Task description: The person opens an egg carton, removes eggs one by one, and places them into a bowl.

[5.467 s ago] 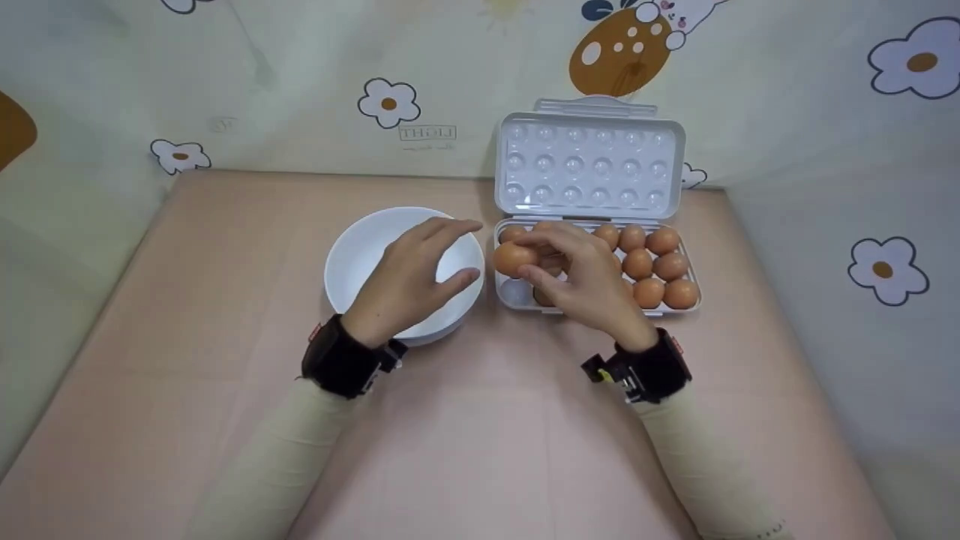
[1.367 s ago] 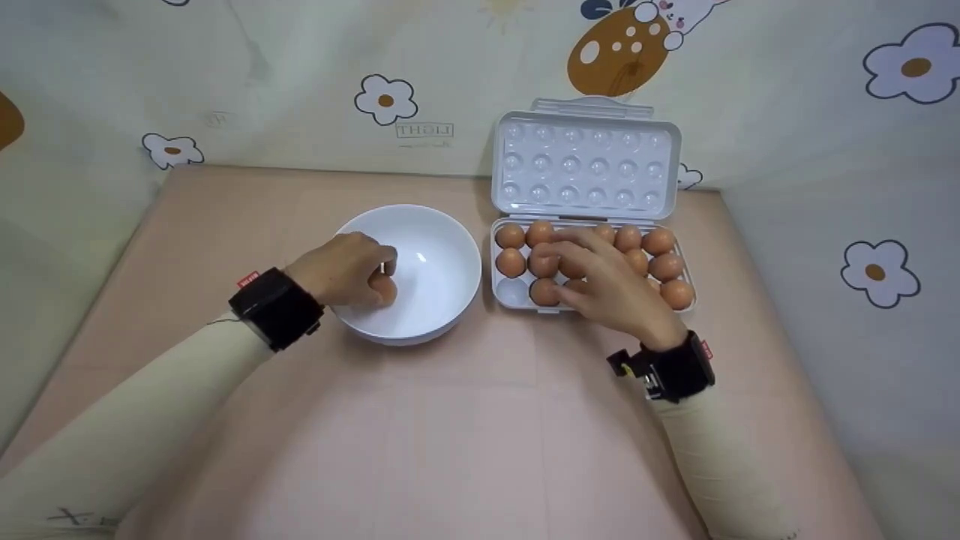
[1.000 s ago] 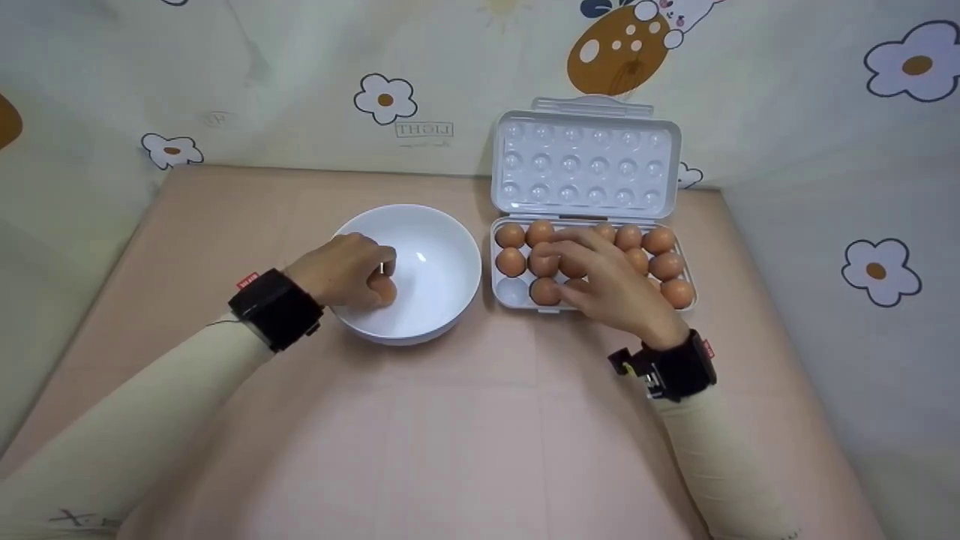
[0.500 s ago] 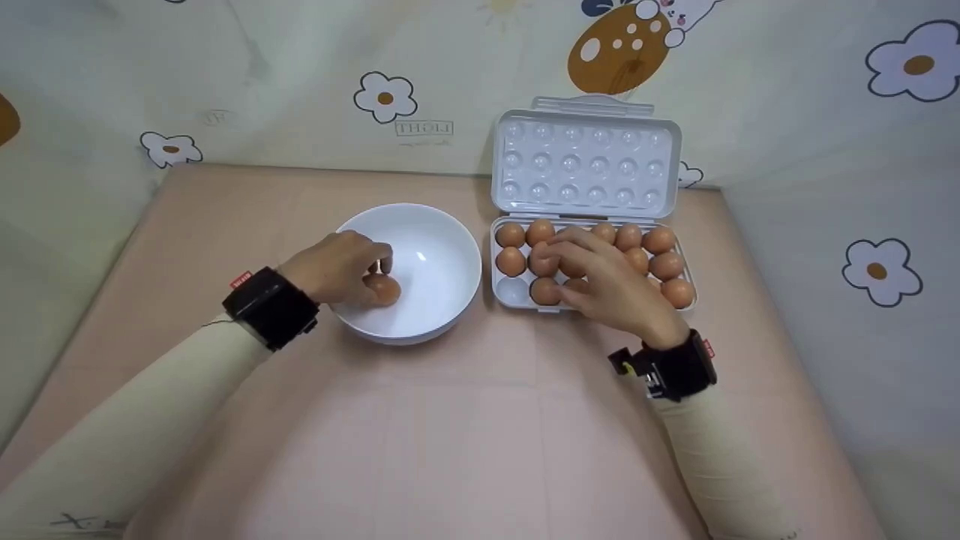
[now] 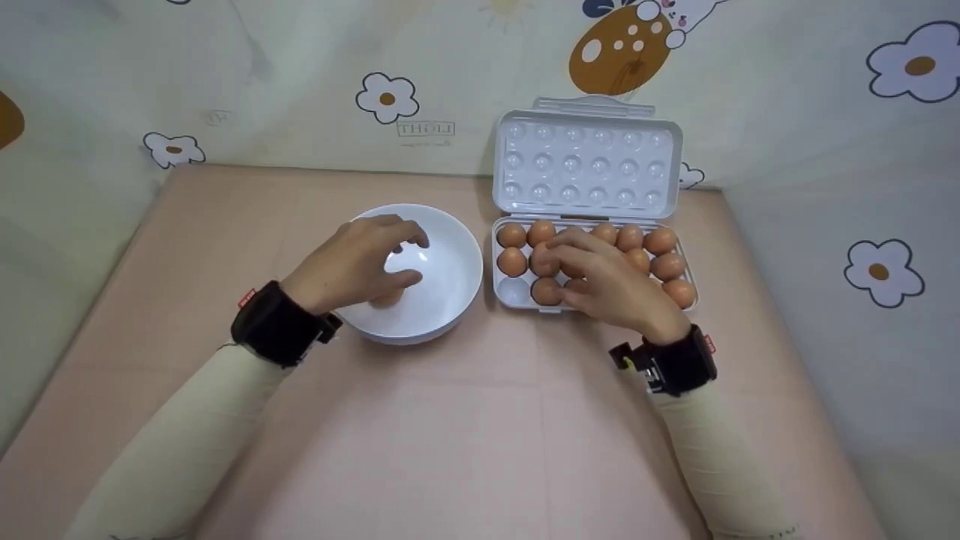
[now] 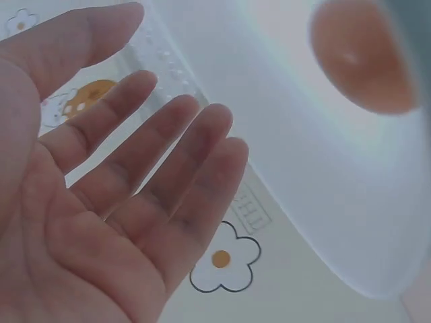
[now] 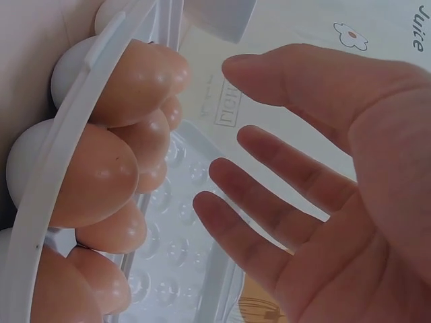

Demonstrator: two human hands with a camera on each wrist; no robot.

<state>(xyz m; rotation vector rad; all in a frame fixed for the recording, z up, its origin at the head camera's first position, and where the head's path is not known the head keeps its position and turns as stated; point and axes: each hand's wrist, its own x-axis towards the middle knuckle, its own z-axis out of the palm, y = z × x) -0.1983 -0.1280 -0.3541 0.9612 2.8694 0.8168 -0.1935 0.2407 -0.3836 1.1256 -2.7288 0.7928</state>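
From the head view, the left hand (image 5: 360, 262) hovers over the white bowl (image 5: 450, 247) on the left of the pink table (image 5: 465, 435), fingers loosened and holding nothing. A brown egg (image 5: 388, 298) lies in the bowl's near part, just under the palm. To the right, the right hand (image 5: 611, 289) hangs over the middle of the egg carton (image 5: 517, 294), whose lid (image 5: 589, 165) stands open on the far side. Brown eggs (image 5: 660, 241) fill most cups; the near left cup is bare.

In the left wrist view, the left hand (image 6: 101, 202) shows an open palm with fingers (image 6: 188, 161) spread and straight, apart from the egg (image 6: 363, 57) resting in the bowl (image 6: 323, 202).

In the right wrist view, the right hand (image 7: 337, 182) is also released, fingers (image 7: 269, 202) relaxed, near the carton's eggs (image 7: 94, 175) but gripping none.
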